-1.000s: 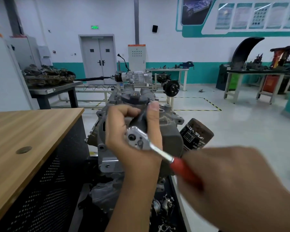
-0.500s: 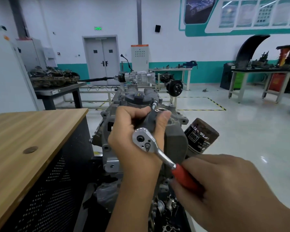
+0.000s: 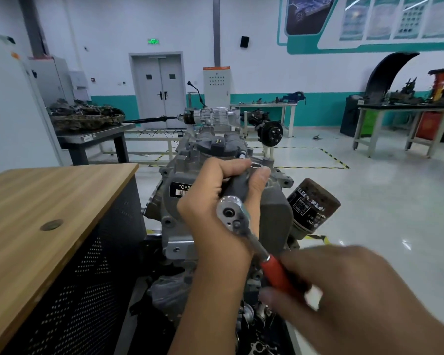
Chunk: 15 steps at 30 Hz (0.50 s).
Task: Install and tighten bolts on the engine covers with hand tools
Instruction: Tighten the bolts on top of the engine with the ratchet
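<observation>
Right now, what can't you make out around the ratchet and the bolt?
- Bolt: hidden in the head view; the left hand is wrapped round the dark extension.
- Socket seating: the tip lies behind the left fingers.
- Right hand: motion-blurred and cut by the bottom edge, so its grip on the ratchet handle is unclear.
- Engine label: partly covered by the left hand.
- Oil filter print: too small to read.

auto training workshop — engine (image 3: 223,201) on stand, steel workbenches (image 3: 405,111) with parts, gearbox rig (image 3: 213,116), marked floor
</observation>
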Each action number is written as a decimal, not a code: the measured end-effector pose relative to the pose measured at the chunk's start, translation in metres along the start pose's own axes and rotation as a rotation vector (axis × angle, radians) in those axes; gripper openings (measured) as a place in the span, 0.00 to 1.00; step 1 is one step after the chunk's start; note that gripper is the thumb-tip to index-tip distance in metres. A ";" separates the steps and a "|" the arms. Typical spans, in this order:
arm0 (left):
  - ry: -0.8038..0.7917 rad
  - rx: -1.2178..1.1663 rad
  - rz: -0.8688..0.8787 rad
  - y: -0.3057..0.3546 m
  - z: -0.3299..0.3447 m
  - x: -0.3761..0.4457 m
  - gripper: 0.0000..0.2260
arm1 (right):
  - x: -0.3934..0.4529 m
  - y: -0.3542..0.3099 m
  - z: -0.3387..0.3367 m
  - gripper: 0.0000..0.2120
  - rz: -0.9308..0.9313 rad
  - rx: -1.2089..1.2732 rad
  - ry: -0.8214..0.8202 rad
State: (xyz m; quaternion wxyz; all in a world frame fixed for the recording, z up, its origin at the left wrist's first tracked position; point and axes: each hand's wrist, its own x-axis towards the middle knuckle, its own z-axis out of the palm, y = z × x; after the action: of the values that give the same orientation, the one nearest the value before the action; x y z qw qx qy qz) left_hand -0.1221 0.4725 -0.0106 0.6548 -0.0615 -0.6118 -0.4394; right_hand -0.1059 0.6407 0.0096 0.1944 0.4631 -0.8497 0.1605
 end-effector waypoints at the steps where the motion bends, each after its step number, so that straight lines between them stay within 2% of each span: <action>1: -0.022 -0.003 -0.001 -0.001 -0.002 0.001 0.07 | 0.014 0.003 -0.016 0.15 -0.021 -0.079 0.128; 2: -0.055 0.011 0.016 0.001 -0.004 0.002 0.07 | 0.001 -0.009 -0.023 0.14 0.029 0.012 0.156; 4: -0.123 0.043 0.037 0.001 -0.004 0.004 0.07 | -0.004 -0.003 -0.058 0.13 -0.072 0.159 0.248; 5: -0.140 0.044 0.037 0.001 -0.003 0.004 0.08 | -0.001 -0.003 -0.069 0.13 -0.057 0.153 0.205; 7: -0.139 -0.004 0.032 0.000 -0.001 0.002 0.09 | 0.012 0.001 -0.073 0.13 0.001 0.075 0.296; 10: 0.039 -0.008 0.018 -0.005 0.004 -0.006 0.12 | 0.007 -0.014 -0.054 0.13 0.023 0.003 0.153; 12: 0.150 -0.055 -0.013 -0.009 0.006 -0.012 0.10 | 0.002 -0.026 -0.023 0.07 0.005 0.126 -0.055; 13: 0.167 -0.055 -0.005 -0.010 0.008 -0.014 0.07 | -0.001 -0.027 -0.007 0.05 -0.024 0.166 -0.120; 15: 0.124 -0.024 0.035 -0.014 0.007 -0.014 0.03 | 0.000 -0.022 -0.001 0.09 -0.038 0.242 -0.142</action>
State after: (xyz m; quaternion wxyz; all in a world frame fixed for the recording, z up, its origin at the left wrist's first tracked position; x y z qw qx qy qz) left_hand -0.1343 0.4752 -0.0274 0.6982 -0.0526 -0.5636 -0.4383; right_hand -0.0872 0.6302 0.0121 0.0793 0.5094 -0.8268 0.2251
